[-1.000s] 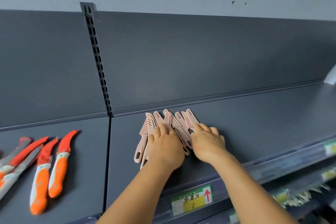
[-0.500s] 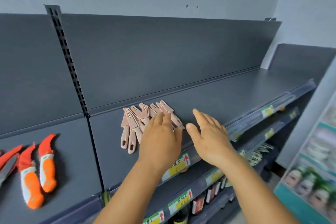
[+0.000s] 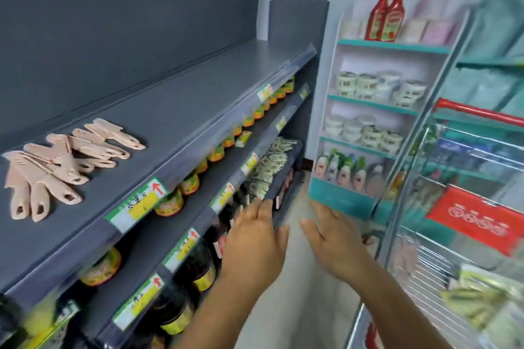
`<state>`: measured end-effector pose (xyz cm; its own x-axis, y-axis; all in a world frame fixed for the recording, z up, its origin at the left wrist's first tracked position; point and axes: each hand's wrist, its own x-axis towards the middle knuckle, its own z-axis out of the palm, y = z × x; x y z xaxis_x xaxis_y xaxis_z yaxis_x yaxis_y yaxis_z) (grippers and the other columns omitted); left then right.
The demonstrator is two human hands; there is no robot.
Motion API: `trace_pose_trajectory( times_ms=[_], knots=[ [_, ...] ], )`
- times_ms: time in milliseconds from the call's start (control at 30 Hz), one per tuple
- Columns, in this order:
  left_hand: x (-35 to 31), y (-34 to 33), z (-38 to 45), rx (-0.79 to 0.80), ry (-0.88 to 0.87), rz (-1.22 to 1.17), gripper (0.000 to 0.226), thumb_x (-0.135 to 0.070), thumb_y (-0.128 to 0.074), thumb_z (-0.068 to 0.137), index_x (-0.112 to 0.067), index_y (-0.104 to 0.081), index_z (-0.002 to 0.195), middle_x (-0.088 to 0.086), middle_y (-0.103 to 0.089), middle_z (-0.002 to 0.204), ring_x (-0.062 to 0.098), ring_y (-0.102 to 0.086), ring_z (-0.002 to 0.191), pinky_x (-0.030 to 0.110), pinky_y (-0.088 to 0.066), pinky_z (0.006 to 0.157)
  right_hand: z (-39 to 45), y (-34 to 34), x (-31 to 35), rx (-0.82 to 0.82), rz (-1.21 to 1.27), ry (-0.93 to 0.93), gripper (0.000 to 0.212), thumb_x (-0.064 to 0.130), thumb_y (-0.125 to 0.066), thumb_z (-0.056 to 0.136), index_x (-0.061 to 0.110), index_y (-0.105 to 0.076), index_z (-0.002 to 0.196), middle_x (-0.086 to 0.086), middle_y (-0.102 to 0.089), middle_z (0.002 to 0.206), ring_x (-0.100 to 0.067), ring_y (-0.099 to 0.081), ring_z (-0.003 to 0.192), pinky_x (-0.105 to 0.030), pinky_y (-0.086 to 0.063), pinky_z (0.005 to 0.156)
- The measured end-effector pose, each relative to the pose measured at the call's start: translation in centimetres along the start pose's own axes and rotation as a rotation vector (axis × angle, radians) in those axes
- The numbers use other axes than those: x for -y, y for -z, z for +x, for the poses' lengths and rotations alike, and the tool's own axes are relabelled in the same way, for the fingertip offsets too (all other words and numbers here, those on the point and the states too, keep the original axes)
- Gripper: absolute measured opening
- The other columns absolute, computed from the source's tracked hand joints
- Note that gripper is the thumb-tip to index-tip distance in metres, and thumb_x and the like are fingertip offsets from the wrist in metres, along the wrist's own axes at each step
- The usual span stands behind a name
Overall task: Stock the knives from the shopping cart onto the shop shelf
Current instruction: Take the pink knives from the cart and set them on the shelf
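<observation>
Your left hand (image 3: 255, 246) & right hand (image 3: 333, 241) both hang mid-air w/ fingers straight, released, holding nothing, palms roughly facing each other in front of the lower shelves. Pink knives (image 3: 68, 161) lie far left on the top grey shelf (image 3: 181, 110), fanned in an overlapping bunch, handles toward the front edge, well apart from both hands. Shopping cart (image 3: 459, 207) is right, just beside your right hand, red handle up top, packets inside. Jars (image 3: 170, 202) sit under the knife shelf.
</observation>
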<state>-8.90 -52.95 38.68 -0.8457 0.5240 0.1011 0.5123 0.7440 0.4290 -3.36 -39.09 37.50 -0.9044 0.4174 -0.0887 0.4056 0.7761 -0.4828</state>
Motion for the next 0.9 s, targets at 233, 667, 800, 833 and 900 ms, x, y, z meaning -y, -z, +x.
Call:
trace_pose_trajectory(
  times_ms=[233, 667, 800, 833, 900],
  knots=[
    [-6.0, -9.3, -0.3, 0.292, -0.133, -0.050, 0.058, -0.039, -0.036, 0.100, -0.016, -0.019, 0.150, 0.000, -0.028, 0.152, 0.016, -0.025, 0.139, 0.029, -0.022, 0.111, -3.7, -1.4, -10.8, -0.002, 0.106, -0.354, 0.052, 0.044, -0.029, 0.100, 0.023, -0.027, 0.148, 0.000, -0.029, 0.155, -0.022, -0.028, 0.142, -0.041, -0.022, 0.117],
    [-19.2, -24.9, 2.4, 0.618, -0.223, -0.001, 0.059, -0.037, -0.040, 0.098, -0.020, -0.017, 0.150, 0.000, -0.033, 0.150, 0.017, -0.033, 0.135, 0.030, -0.031, 0.108, -4.8, -1.7, -31.6, 0.058, 0.278, -0.633, 0.057, 0.042, -0.035, 0.100, 0.016, -0.025, 0.149, -0.005, -0.030, 0.154, -0.023, -0.029, 0.141, -0.036, -0.024, 0.114],
    [-23.0, -29.7, 4.8, 0.662, -0.183, 0.022, 0.054, -0.035, -0.041, 0.098, -0.020, -0.024, 0.146, 0.003, -0.039, 0.145, 0.020, -0.039, 0.129, 0.033, -0.038, 0.102, -3.0, -1.2, -37.3, 0.075, 0.326, -0.652, 0.058, 0.041, -0.035, 0.100, 0.014, -0.023, 0.150, -0.006, -0.028, 0.155, -0.023, -0.028, 0.141, -0.033, -0.023, 0.113],
    [-23.7, -30.9, 5.5, 0.668, -0.170, 0.023, 0.052, -0.035, -0.042, 0.098, -0.019, -0.025, 0.145, 0.003, -0.040, 0.143, 0.021, -0.040, 0.128, 0.033, -0.038, 0.099, -2.5, -1.2, -38.6, 0.080, 0.329, -0.654, 0.058, 0.041, -0.035, 0.100, 0.014, -0.023, 0.150, -0.006, -0.028, 0.155, -0.023, -0.028, 0.141, -0.033, -0.023, 0.113],
    [-24.5, -33.4, 6.7, 0.675, -0.144, 0.020, 0.050, -0.034, -0.043, 0.097, -0.018, -0.029, 0.142, 0.005, -0.043, 0.139, 0.022, -0.042, 0.124, 0.033, -0.040, 0.097, -1.4, -1.1, -41.0, 0.079, 0.340, -0.659, 0.058, 0.040, -0.035, 0.100, 0.013, -0.024, 0.150, -0.006, -0.029, 0.155, -0.023, -0.028, 0.141, -0.033, -0.022, 0.113]
  ],
)
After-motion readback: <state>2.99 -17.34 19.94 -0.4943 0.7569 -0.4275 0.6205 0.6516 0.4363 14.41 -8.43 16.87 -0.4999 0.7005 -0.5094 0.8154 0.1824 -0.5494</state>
